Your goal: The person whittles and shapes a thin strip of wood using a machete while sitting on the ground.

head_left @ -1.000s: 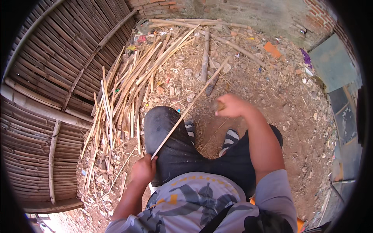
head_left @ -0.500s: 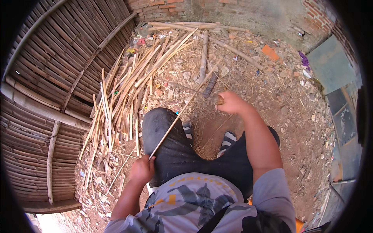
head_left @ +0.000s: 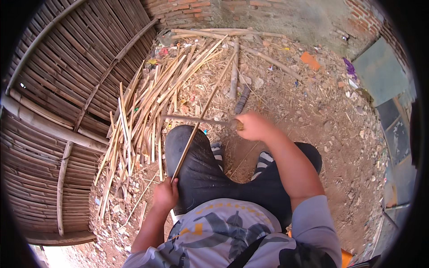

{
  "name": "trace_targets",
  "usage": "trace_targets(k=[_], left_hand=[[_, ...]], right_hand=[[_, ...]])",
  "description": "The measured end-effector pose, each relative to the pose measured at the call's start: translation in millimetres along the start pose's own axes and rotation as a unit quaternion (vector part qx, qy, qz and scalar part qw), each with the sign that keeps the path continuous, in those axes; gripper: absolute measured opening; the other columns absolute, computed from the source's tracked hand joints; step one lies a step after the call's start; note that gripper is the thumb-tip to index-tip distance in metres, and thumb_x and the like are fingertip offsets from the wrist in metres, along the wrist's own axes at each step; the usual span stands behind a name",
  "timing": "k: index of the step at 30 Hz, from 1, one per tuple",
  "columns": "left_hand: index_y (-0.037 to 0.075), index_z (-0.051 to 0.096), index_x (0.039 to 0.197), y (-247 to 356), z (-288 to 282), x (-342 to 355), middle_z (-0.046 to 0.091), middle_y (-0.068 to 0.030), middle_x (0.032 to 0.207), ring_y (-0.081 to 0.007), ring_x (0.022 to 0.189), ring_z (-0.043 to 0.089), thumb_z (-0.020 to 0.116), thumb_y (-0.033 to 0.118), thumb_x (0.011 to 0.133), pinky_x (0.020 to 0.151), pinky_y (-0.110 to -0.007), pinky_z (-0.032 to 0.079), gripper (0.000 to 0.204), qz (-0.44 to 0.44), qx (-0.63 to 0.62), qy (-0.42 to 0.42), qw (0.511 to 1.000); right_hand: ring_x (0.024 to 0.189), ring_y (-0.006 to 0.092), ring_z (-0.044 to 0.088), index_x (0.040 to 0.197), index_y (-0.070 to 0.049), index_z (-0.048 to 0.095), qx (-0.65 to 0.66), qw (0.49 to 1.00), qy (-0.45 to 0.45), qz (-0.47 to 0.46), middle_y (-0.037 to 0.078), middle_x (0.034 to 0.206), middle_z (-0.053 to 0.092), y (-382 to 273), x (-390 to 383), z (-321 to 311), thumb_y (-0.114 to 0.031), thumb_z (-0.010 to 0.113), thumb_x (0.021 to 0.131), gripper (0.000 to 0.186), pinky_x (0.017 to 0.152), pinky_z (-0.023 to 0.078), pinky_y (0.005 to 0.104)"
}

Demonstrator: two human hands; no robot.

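Observation:
My left hand (head_left: 166, 193) grips the lower end of a long, thin bamboo strip (head_left: 205, 108) beside my left thigh. The strip rises diagonally over my left knee (head_left: 187, 138). My right hand (head_left: 252, 126) is closed round the wooden handle of a long dark blade (head_left: 187, 118), held level across the strip above that knee; the blade is slightly blurred, and I cannot tell whether it touches the strip. Beyond the right hand a short dark ridged piece (head_left: 242, 99) lies on the dirt.
A pile of split bamboo strips (head_left: 152, 102) lies to my left, beside a bamboo-slat wall (head_left: 67, 53). Bamboo poles (head_left: 234, 67) lie near the brick wall (head_left: 277, 13) ahead. Flat sheets (head_left: 380, 73) lean at the right. Rubble and litter cover the ground, including an orange piece (head_left: 310, 60).
My right hand has moved leftward, and the blade now spans the strip over my knee. The strip's upper end has swung toward the left. My left hand keeps its grip.

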State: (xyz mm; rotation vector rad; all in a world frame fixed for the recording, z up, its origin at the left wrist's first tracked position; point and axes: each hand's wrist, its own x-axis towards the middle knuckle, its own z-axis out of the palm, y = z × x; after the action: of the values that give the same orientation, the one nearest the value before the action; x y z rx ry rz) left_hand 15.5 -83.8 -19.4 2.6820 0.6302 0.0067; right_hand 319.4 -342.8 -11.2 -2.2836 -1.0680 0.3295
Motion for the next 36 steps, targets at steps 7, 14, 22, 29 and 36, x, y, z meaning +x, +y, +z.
trace_targets(k=[7,14,22,29,36], left_hand=[[0.002,0.061,0.093,-7.2,4.2,9.9,0.067,-0.0289,0.075,-0.0505,0.073,0.066,0.053,0.033,0.104,0.068,-0.059,0.052,0.034,0.022,0.036,-0.018,0.999],[0.0,0.059,0.087,-8.8,5.2,3.1,0.065,-0.0296,0.073,-0.0509,0.073,0.065,0.055,0.026,0.103,0.067,-0.059,0.051,0.031,0.004,0.032,0.003,0.999],[0.002,0.061,0.094,-5.9,-0.9,10.7,0.067,-0.03,0.079,-0.0501,0.077,0.067,0.052,0.033,0.105,0.069,-0.059,0.053,0.034,-0.004,0.063,-0.027,0.998],[0.002,0.061,0.091,-33.0,9.2,7.8,0.067,-0.0273,0.078,-0.049,0.072,0.066,0.056,0.028,0.103,0.065,-0.056,0.053,0.029,0.034,0.032,-0.009,0.999],[0.002,0.06,0.09,-28.4,-1.8,3.3,0.066,-0.0277,0.076,-0.049,0.071,0.066,0.055,0.028,0.103,0.065,-0.058,0.052,0.03,0.031,0.051,-0.011,0.998]], right_hand=[[0.077,0.0356,0.07,0.096,-0.011,0.071,-0.013,0.998,0.038,0.045,0.016,0.08,0.07,17.1,1.4,-0.5,-0.02,0.068,0.083,0.016,0.07,0.054,0.0479],[0.077,0.0375,0.07,0.094,-0.011,0.07,-0.146,0.988,0.016,-0.042,0.016,0.083,0.071,-43.0,-1.2,7.6,-0.022,0.068,0.085,0.014,0.071,0.056,0.0495],[0.085,0.036,0.071,0.094,-0.011,0.071,-0.078,0.993,0.061,0.062,0.015,0.088,0.073,8.1,4.3,-5.6,-0.019,0.069,0.082,0.014,0.074,0.056,0.0496],[0.086,0.0355,0.071,0.099,-0.011,0.072,-0.071,0.991,0.087,0.071,0.017,0.089,0.072,21.8,3.2,11.5,-0.014,0.07,0.08,0.019,0.072,0.056,0.0471],[0.084,0.0354,0.071,0.107,-0.013,0.072,0.043,0.98,0.12,0.152,0.017,0.09,0.072,33.3,6.5,-7.4,-0.015,0.069,0.083,0.025,0.072,0.055,0.0465]])
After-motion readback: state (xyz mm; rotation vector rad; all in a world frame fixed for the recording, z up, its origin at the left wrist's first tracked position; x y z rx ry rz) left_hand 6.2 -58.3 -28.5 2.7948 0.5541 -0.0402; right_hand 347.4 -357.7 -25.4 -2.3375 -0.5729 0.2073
